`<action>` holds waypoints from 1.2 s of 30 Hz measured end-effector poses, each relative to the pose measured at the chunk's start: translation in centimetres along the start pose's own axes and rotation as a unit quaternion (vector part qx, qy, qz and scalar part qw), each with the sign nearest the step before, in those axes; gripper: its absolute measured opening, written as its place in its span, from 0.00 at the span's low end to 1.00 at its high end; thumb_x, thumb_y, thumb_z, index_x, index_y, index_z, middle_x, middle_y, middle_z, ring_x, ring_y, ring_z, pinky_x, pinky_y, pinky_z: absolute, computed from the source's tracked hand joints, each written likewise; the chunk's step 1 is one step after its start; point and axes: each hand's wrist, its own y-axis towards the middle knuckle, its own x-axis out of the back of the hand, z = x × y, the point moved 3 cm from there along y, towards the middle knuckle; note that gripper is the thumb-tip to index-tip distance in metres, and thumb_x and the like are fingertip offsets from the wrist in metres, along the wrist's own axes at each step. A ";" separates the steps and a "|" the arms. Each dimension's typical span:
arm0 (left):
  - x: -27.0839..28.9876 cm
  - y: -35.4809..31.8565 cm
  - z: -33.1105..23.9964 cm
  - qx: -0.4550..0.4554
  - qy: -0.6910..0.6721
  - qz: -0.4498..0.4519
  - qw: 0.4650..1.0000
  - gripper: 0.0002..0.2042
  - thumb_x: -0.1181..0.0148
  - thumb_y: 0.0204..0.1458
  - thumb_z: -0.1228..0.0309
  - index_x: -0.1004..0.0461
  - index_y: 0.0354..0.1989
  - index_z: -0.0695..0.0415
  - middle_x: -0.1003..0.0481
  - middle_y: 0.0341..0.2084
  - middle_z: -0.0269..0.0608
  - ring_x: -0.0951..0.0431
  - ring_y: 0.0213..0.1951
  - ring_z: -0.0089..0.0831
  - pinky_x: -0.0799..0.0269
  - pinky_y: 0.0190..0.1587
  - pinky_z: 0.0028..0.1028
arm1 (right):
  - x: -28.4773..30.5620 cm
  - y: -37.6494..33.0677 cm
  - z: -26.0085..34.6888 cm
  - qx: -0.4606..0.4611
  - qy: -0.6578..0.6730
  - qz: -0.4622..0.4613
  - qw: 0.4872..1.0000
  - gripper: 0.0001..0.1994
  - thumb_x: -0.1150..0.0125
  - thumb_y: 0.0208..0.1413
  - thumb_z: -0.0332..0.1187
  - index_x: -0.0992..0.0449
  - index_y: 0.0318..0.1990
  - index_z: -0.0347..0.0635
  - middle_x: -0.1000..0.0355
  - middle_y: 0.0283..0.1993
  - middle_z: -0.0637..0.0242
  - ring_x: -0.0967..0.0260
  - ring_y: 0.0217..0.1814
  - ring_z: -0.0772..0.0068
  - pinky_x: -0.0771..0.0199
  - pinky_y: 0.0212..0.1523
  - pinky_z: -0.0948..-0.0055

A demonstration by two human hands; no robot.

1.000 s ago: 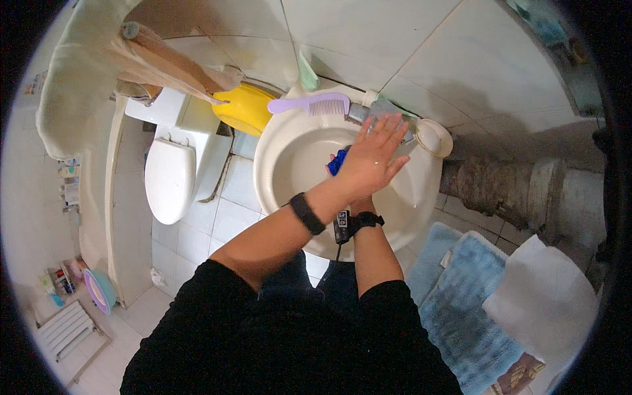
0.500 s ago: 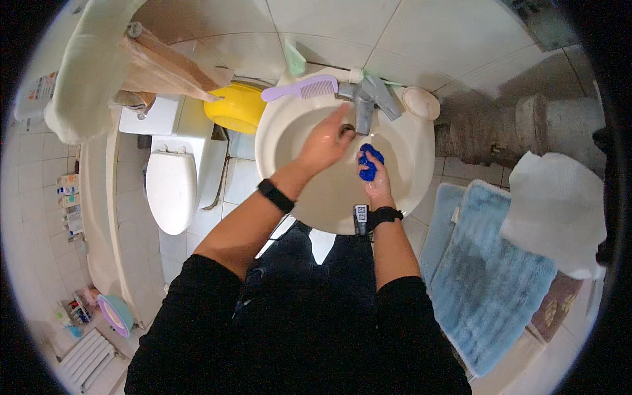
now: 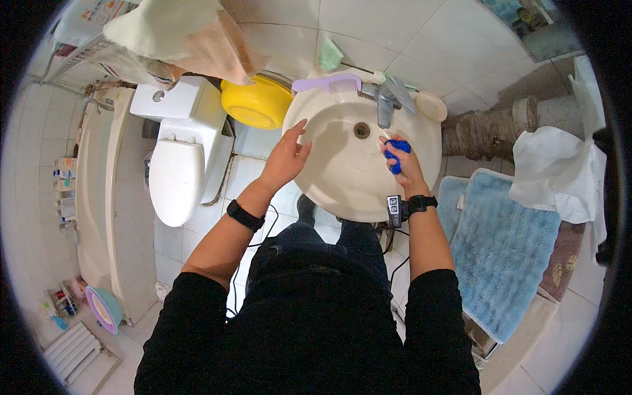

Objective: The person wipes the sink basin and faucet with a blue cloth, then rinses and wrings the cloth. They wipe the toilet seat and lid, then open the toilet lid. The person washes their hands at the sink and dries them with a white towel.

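In my right hand [image 3: 409, 172] is a crumpled, bright blue wad [image 3: 397, 157], possibly a scrubber or cloth, with my fingers wrapped round it. That hand is over the right side of the cream washbasin [image 3: 329, 191], just below the grey tap [image 3: 386, 113]. My left hand [image 3: 284, 159] hangs at the basin's left rim, holding nothing, its fingers apart. Between the hands the drain hole [image 3: 361, 130] shows in the bowl. A lilac comb [image 3: 327, 83] lies along the back rim, and a pale soap dish [image 3: 431, 106] sits at the right rear corner.
Left of the basin are a yellow bowl [image 3: 255, 103] and a white toilet [image 3: 176, 174]. Towels [image 3: 197, 39] hang above them. To the right are a thick pipe [image 3: 484, 136], a blue fluffy mat [image 3: 507, 243] and white paper [image 3: 553, 174]. Dark cables [image 3: 232, 289] hang near my legs.
My left hand has drawn back from near the tap to the basin's left rim, uncovering the drain. The right hand still grips the blue wad. The whole view has shifted.
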 end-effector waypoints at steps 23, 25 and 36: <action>-5.0 -0.5 -1.1 0.069 -0.080 0.163 0.981 0.29 0.47 0.51 0.71 0.51 0.61 0.59 0.32 0.43 0.48 0.27 0.38 0.32 0.30 0.39 0.28 | -4.6 -0.7 1.4 -0.008 -0.018 -0.096 0.995 0.17 0.48 0.52 0.47 0.42 0.17 0.54 0.45 0.14 0.77 0.46 0.14 0.79 0.43 0.15 0.76; -6.3 0.3 -2.0 0.132 -0.159 0.189 0.960 0.31 0.45 0.50 0.71 0.52 0.61 0.60 0.35 0.47 0.48 0.29 0.43 0.32 0.31 0.41 0.28 | -6.2 -1.2 1.4 0.019 0.021 0.012 1.000 0.17 0.49 0.54 0.52 0.35 0.27 0.47 0.36 0.25 0.70 0.34 0.27 0.72 0.29 0.30 0.70; -7.9 3.9 -5.0 0.193 -0.456 0.361 0.790 0.17 0.44 0.44 0.78 0.35 0.44 0.61 0.31 0.37 0.39 0.29 0.40 0.30 0.28 0.40 0.31 | -10.1 -3.9 4.5 0.192 -0.491 0.028 0.849 0.29 0.45 0.51 0.51 0.39 0.53 0.39 0.40 0.53 0.54 0.43 0.56 0.61 0.45 0.58 0.69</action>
